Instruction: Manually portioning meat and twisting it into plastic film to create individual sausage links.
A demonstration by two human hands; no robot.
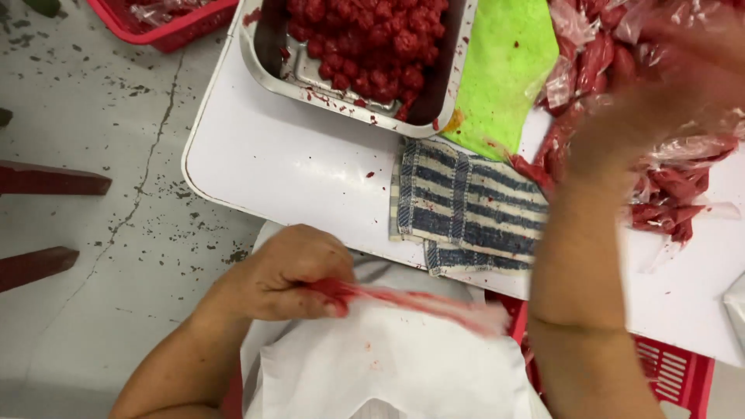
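Observation:
My left hand [291, 275] is closed on one end of a long thin plastic bag filled with red paste [419, 301], held over my lap and blurred by motion. My right hand [660, 101] is raised over the pile of filled red bags [660, 194] on the right of the white table [295, 167]; it is heavily blurred, so its grip is unclear. A metal tray [264, 58] with lumps of red paste stands at the table's far side.
A blue-striped cloth [466, 206] and a green cloth [504, 70] lie on the table between tray and pile. A red basket [675, 372] sits under the table at right, another red basket [167, 31] on the grey floor at top left. A white apron [388, 365] covers my lap.

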